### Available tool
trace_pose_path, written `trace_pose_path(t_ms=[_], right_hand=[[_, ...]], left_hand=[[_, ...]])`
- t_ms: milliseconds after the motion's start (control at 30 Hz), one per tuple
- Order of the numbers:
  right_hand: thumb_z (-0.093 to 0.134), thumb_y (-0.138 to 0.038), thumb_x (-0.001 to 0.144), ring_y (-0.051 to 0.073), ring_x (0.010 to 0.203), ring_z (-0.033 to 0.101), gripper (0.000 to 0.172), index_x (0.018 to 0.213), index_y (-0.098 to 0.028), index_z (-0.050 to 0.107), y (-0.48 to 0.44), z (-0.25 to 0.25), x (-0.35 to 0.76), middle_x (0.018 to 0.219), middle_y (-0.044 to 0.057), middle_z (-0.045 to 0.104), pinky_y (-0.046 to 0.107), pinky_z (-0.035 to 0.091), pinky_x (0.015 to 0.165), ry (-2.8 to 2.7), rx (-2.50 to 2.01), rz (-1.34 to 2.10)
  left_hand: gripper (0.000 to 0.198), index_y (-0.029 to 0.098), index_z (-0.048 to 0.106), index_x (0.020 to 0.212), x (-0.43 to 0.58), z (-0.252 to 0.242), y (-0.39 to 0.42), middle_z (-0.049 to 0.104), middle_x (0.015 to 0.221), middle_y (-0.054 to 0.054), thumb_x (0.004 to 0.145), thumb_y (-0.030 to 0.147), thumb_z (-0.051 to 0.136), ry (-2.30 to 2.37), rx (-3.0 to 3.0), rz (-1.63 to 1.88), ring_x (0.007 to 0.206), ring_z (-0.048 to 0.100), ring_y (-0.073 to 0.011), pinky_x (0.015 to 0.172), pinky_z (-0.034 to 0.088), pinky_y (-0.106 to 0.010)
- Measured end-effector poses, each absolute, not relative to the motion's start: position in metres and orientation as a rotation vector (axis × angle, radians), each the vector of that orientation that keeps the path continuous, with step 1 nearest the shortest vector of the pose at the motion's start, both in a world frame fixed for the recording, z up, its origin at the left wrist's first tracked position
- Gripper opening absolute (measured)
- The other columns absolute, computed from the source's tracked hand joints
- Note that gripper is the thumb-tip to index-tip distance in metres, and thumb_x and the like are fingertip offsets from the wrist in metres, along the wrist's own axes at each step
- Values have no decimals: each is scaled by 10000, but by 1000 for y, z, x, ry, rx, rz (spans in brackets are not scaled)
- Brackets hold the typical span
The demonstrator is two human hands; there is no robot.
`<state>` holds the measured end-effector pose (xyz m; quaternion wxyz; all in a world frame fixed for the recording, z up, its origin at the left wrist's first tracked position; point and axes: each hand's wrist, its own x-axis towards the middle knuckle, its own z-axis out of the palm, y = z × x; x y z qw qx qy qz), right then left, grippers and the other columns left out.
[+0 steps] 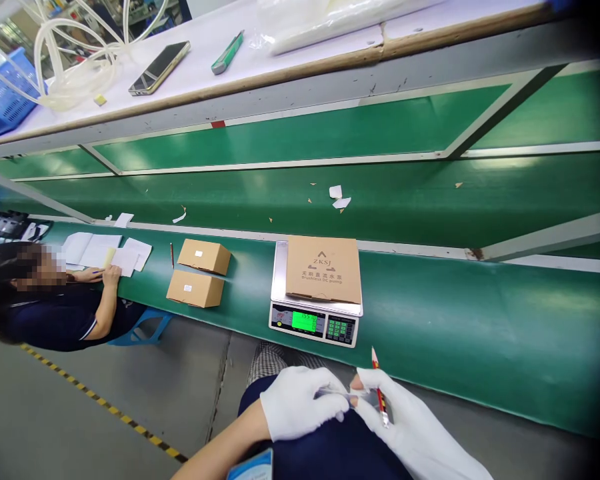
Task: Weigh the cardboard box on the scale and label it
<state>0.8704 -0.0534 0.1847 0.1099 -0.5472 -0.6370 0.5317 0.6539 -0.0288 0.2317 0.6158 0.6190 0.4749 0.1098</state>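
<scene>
Pencil (381,397), red and dark with a sharpened pale end, is held in the right hand (403,410), wedged by the thumb; the fingers cover part of its shaft. That hand wears a white glove with bare fingertips showing, and its wrist runs off the bottom edge. The left hand (300,403), also gloved, is curled, its fingertips close to the right hand's. A thin, see-through strip (337,393) shows between the two hands, but its shape and ends are hard to make out, and I cannot tell whether the left fingers grip it. Below the left hand, a blue badge (253,467) is cut off by the bottom edge.

Straight ahead of the left hand, on the green worktop (455,333), stands a scale (279,273); a flat cardboard box (323,267) hides most of its pan. The lit digits are too smeared to read surely. Farther ahead and left of that hand, two smaller boxes (196,289) sit side by side, their labels illegible. Well to the left of the hand, a co-worker (55,320) leans over papers (93,247); the lap is partly hidden by the arm. Far beyond both hands, a shelf (200,87) bears a phone (160,68), a green knife (227,53) and a plastic bag (330,23) cut off by the top edge, contents unclear.
</scene>
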Motion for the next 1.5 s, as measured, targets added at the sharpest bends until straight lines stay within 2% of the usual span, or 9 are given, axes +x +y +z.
trace_pose_path(t_ms=[367,567,967,1500], right_hand=[[407,-503,931,187,743,566,310,928,-221,535,-44,191,856,852,25,609,353,490,727,-1895,-1583,1580],[407,-491,897,198,758,587,306,899,-218,544,-36,212,846,824,30,630,358,498,755,-1874,-1639,1596],[430,-489,884,180,744,591,287,867,-230,553,-26,227,835,795,10,642,282,470,632,-1835,-1685,1592],[363,-520,901,214,810,574,345,897,-212,517,-20,226,833,867,46,629,335,448,700,-1870,-1674,1715]], left_hand=[[229,216,646,772,642,230,-23,673,752,59,913,370,553,1101,1425,245,736,590,-105,760,391,-220],[266,215,654,786,638,227,-21,675,744,53,920,417,545,1095,1429,250,726,588,-111,750,395,-226],[234,211,657,791,631,226,-15,700,772,53,919,379,558,1072,1418,268,736,601,-103,759,402,-210],[221,212,645,790,629,228,-8,706,751,55,916,370,557,1081,1403,246,719,608,-106,746,404,-210]])
